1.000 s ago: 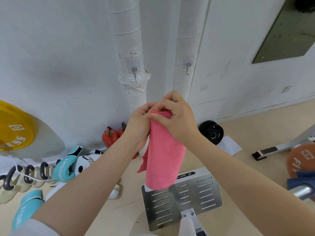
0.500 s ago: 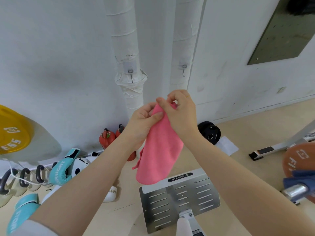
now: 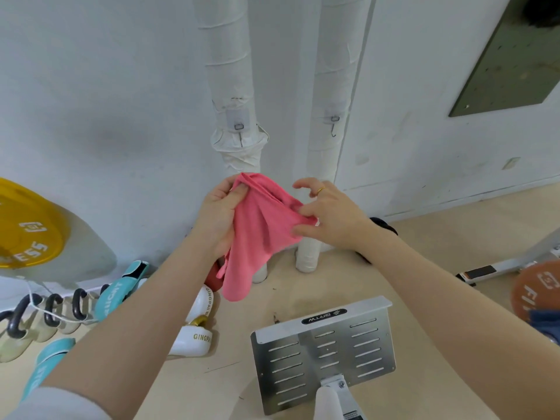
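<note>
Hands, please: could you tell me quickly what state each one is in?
Left hand: gripping the pink cloth.
Right hand: pinching the pink cloth's edge.

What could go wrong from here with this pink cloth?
The right hand pinches only the edge of the soft pink cloth, with its other fingers lifted, so that side might slip free. The left hand bunches the top corner, which may stop the cloth from opening flat.
</note>
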Available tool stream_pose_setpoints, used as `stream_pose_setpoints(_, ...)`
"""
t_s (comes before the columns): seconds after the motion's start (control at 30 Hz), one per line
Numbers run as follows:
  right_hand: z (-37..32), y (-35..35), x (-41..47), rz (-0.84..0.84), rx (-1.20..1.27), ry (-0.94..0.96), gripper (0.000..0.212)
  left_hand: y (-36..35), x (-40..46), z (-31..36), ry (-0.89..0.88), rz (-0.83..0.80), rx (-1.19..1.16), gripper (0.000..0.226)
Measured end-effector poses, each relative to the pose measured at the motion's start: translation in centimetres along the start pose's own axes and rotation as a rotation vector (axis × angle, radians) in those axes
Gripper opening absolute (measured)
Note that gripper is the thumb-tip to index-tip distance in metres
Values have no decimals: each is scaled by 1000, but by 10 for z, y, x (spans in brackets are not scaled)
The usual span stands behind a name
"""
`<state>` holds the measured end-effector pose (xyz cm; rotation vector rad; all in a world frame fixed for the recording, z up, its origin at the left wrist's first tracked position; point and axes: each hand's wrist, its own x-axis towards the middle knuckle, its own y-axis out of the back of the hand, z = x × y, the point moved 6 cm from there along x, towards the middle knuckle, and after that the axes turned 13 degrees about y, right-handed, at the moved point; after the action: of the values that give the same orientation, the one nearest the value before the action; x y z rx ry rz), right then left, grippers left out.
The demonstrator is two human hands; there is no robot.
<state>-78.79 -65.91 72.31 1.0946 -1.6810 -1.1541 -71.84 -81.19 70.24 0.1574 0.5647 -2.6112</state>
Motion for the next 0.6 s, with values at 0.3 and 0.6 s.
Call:
stream_pose_setpoints(0.3,15,-1,8,135,347,-77,33,45,-5,-34,176,128,181,22)
stream_pose_setpoints(0.6,8,-6,17,131,590,-12,4,57,-20,-51,284,-25,201,23)
